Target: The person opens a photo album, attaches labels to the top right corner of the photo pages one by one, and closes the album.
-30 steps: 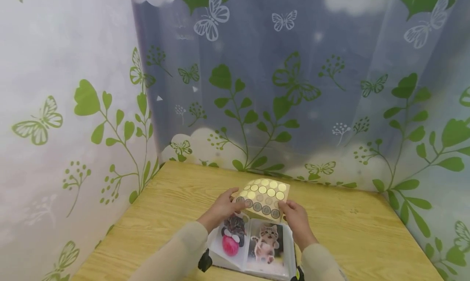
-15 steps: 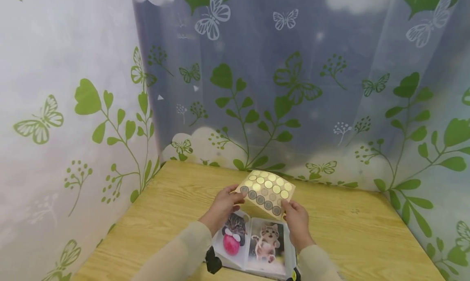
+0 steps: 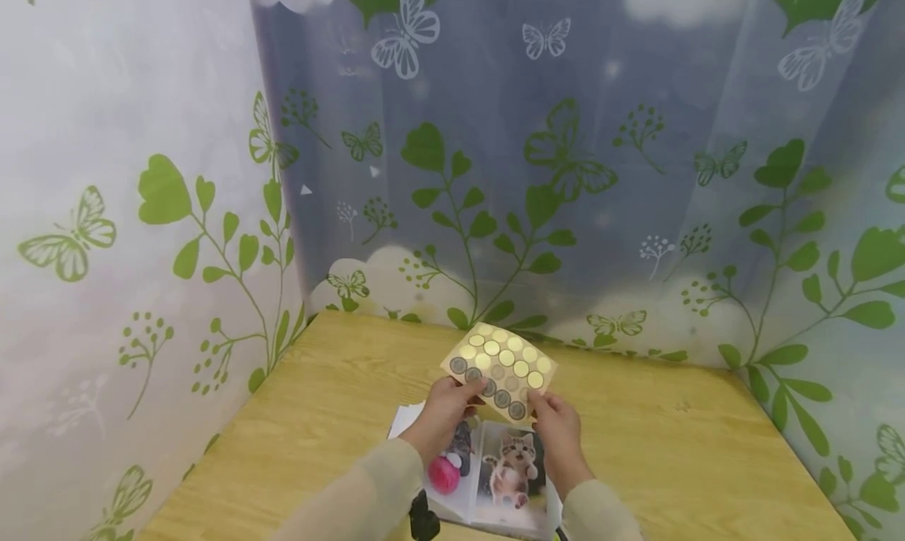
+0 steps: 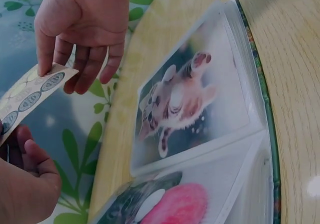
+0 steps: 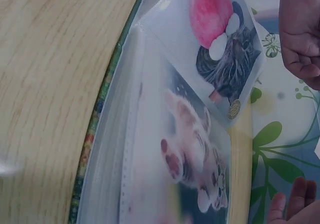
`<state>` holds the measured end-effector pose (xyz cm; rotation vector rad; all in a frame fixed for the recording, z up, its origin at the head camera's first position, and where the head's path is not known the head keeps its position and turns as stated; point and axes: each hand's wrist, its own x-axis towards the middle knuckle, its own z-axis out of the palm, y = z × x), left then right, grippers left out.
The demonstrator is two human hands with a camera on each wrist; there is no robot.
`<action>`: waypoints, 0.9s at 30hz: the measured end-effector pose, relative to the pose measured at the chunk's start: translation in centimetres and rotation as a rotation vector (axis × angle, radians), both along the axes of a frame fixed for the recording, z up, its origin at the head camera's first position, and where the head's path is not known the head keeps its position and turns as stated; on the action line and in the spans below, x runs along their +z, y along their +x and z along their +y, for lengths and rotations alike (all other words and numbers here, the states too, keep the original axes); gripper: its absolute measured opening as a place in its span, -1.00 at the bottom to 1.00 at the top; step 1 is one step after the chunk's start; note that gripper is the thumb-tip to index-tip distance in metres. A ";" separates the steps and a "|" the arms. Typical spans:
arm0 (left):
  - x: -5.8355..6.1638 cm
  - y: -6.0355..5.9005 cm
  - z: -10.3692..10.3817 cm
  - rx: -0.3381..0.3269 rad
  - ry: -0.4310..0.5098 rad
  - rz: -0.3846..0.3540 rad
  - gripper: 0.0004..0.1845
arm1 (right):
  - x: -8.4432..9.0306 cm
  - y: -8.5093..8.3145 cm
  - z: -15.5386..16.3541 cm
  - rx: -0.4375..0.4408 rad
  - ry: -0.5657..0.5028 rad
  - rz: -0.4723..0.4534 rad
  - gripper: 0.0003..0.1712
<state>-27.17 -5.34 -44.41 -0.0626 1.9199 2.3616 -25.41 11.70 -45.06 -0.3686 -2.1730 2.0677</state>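
Both hands hold a sticker sheet (image 3: 498,366) above the album (image 3: 495,478), which lies open at the table's (image 3: 318,415) near edge. Left hand (image 3: 445,409) pinches its left edge, right hand (image 3: 555,423) its lower right corner. One sticker (image 5: 234,109) already sits on the left photo's corner; most remain on the sheet.

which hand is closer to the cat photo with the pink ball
Left. The left hand holds the sticker sheet right above the pink-ball cat photo; the right hand pinches the sheet's other edge, over the neighbouring kitten photo.
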 end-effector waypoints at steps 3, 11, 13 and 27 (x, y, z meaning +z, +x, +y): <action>-0.3 0.2 0.0 0.035 -0.011 -0.011 -0.82 | -0.4 0.5 0.1 -0.019 0.045 0.005 -0.42; -0.5 0.4 -0.1 0.101 -0.038 -0.032 -0.83 | -0.4 0.4 0.6 -0.177 0.678 0.416 -0.48; -0.4 0.4 0.0 0.108 -0.037 -0.030 -0.83 | -0.2 0.0 0.5 -0.126 0.842 0.556 -0.65; -0.8 0.4 0.8 0.032 -0.116 0.008 -0.76 | 0.7 -0.2 -1.7 0.048 0.858 0.445 -0.76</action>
